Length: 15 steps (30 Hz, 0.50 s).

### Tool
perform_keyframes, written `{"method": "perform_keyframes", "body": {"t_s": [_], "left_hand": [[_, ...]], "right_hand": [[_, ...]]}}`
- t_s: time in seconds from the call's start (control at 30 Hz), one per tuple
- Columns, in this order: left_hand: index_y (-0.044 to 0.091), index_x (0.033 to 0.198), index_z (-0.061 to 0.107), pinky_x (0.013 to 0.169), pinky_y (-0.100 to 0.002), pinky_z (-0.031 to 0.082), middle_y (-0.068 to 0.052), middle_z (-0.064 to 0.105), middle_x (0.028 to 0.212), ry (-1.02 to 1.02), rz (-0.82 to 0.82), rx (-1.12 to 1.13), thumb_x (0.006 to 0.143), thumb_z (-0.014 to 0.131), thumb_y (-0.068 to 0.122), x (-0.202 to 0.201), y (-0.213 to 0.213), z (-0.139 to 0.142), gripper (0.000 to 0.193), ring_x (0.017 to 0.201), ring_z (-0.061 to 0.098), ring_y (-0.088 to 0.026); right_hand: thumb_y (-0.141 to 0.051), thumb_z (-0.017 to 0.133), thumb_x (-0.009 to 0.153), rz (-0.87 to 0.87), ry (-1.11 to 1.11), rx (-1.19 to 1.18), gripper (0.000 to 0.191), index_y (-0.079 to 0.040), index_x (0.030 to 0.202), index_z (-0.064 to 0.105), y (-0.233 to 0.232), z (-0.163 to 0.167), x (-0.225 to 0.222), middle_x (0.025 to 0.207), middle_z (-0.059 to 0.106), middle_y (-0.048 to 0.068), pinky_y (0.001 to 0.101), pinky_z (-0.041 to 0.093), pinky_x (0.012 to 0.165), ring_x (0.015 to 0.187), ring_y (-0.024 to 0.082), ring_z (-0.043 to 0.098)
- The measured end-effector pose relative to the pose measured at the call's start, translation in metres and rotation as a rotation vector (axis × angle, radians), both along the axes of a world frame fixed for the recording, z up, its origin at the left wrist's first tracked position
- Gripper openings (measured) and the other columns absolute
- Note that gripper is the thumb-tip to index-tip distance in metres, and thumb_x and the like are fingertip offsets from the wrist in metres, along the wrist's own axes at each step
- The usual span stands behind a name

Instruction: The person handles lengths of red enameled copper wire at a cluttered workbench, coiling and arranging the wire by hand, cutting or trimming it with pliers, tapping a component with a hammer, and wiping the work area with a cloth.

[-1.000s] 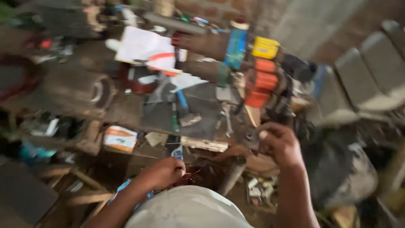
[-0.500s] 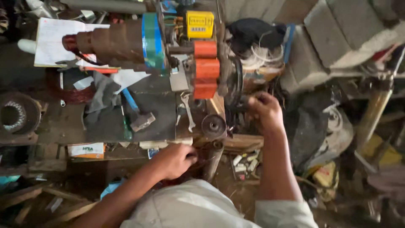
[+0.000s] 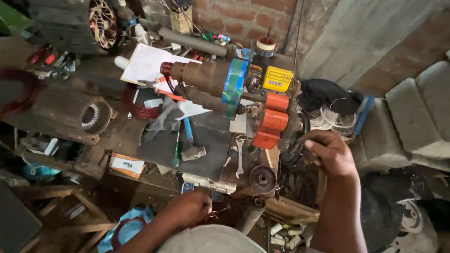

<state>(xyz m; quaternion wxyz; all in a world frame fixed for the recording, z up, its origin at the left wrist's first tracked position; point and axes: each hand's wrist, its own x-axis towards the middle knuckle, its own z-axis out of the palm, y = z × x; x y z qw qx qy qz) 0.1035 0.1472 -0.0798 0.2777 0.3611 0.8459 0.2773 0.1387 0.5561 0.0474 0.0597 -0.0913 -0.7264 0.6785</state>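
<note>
A person's right hand closes around a crank handle at the right end of a coil-winding machine, fingers curled tight on the dark grip; the machine sits on a cluttered workbench, its brown wound former and blue band jutting left, a yellow counter box on top and three orange blocks stacked just left of the hand; the left hand hangs low at the bench's near edge, fingers drawn together around thin copper wire, well apart from the machine and below it; a hammer with a blue shaft, a green screwdriver and a spanner lie on a dark mat in front of the machine; white papers spread behind it, with a ribbed motor stator to the left; a small round pulley sits at the bench's front corner; a brick wall backs the bench, and grey concrete blocks rise at the right; what exactly the left hand pinches is hard to make out, shadowed and partly blocked by the person's own clothing at the bottom edge; the crank itself is largely hidden by the right hand's fingers; the space under the bench is dim and tangled.
</note>
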Motion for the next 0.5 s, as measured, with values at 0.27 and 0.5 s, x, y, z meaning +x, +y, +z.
{"method": "perform_keyframes", "body": {"t_s": [0.27,0.5], "left_hand": [[0.007,0.093,0.077,0.075,-0.043,0.056,-0.017,0.076,0.085,-0.163,0.324,0.166,0.09,0.063,0.026,0.002,-0.072,-0.047,0.024,0.078,0.074,-0.028],[0.008,0.096,0.078,0.075,-0.039,0.057,-0.009,0.08,0.089,-0.39,0.342,0.235,0.091,0.062,0.026,0.015,-0.15,-0.092,0.025,0.078,0.074,-0.021]], "right_hand": [[-0.01,0.065,0.095,-0.212,0.003,-0.193,0.009,-0.002,0.099,0.068,-0.072,-0.05,0.04,0.065,0.055,0.003,0.0248,0.032,0.043,0.05,0.011,0.046],[-0.01,0.067,0.095,-0.376,-0.026,-0.428,0.007,-0.004,0.098,0.064,-0.149,-0.115,0.069,0.071,0.055,0.002,0.0304,0.041,0.05,0.055,0.013,0.05]]}}
